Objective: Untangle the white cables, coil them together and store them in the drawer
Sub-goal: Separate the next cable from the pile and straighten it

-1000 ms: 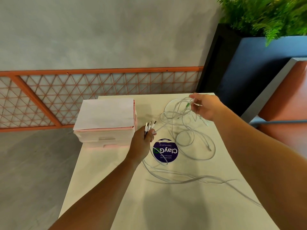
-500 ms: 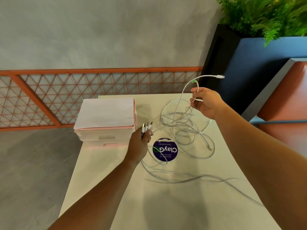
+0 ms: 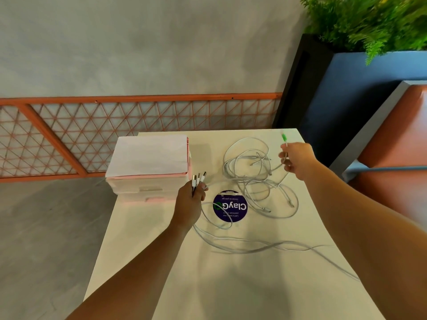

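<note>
Left hand raised over the bench, fingers curled tight round a bunch of white cables, three plug ends sticking out of the fist toward 12 o'clock, metal tips up

Right hand at 3 o'clock of the tangle, thumb and fingers pinching one cable just below a green connector, connector poking out toward 12 o'clock

Bulk of white cables in a loose tangle of loops on the far half of the bench, between the two hands, about 2 o'clock from the left hand

Several strands trailing from under the left hand toward 5 o'clock, side by side across the bench to its right edge

One loop lying over the edge of a round dark blue sticker, sticker flat on the bench at 3 o'clock of the left hand

Pink and white drawer unit on the far left corner of the bench, at 10 o'clock of the left hand and just beside it, flat white top, drawer fronts facing the wearer

Beyond the bench at 12 o'clock, orange lattice rail against a grey wall

At 2 o'clock, black and blue planter with green plant

At 3 o'clock, orange seat off the bench, well apart from the cables
</note>
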A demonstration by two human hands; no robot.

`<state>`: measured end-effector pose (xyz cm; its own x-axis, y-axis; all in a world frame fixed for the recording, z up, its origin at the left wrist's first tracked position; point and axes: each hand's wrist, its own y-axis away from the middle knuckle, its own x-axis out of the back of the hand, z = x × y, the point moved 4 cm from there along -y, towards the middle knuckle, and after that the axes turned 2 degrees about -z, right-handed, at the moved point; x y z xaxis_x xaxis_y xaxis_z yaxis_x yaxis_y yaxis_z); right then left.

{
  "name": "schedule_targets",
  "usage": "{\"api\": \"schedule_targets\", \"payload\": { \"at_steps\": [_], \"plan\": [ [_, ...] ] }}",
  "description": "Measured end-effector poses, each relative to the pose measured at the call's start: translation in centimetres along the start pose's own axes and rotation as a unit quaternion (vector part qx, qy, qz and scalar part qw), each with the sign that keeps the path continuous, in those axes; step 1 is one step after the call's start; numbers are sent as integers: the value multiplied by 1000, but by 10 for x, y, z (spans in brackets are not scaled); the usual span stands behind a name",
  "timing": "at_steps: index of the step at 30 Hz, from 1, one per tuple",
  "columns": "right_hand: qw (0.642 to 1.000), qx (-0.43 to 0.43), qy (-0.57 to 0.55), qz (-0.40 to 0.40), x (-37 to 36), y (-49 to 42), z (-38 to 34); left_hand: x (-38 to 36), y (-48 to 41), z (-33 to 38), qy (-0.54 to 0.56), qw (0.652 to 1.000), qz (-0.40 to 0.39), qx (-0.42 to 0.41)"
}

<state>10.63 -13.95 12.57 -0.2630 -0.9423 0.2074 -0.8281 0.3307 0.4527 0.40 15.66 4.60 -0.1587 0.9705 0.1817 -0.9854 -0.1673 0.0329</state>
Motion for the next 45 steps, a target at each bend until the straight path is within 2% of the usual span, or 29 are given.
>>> {"api": "schedule_targets", "payload": {
  "at_steps": [2,6,10,12,13,15,17,19,22,25,29,32,36,40,43,45],
  "plan": [
    [999,-28,44,9,11,-9,29,2,1,0,-2,1000,2,-5],
    [987,-70,118,86,37,-21,90,6,2,-3,1,1000,9,5],
    [957,-91,240,137,63,-15,132,15,2,-6,30,999,18,37],
    [927,-120,321,153,68,-7,138,19,4,-3,79,995,12,64],
    [911,-124,360,158,66,-2,136,20,5,-1,104,992,7,74],
    [907,-71,385,154,54,5,125,21,7,0,133,987,-5,87],
    [925,52,364,93,27,11,106,19,9,0,148,984,-19,94],
    [941,152,303,-15,-11,29,86,16,11,2,159,981,-38,99],
    [948,196,195,-158,-69,63,61,10,14,6,168,978,-66,103],
    [926,236,164,-244,-119,93,41,5,17,12,155,979,-85,102],
    [881,290,251,-277,-158,112,29,3,19,20,140,978,-109,108],
    [866,287,289,-290,-170,115,28,7,21,22,153,975,-107,117],
    [860,276,281,-325,-183,118,29,10,22,18,182,966,-113,143],
    [892,229,184,-344,-187,115,35,14,23,16,229,958,-90,145],
    [915,109,129,-367,-184,115,63,20,19,19,263,953,-42,147],
    [899,27,122,-420,-184,121,84,26,15,18,271,950,4,153]
  ]
}}
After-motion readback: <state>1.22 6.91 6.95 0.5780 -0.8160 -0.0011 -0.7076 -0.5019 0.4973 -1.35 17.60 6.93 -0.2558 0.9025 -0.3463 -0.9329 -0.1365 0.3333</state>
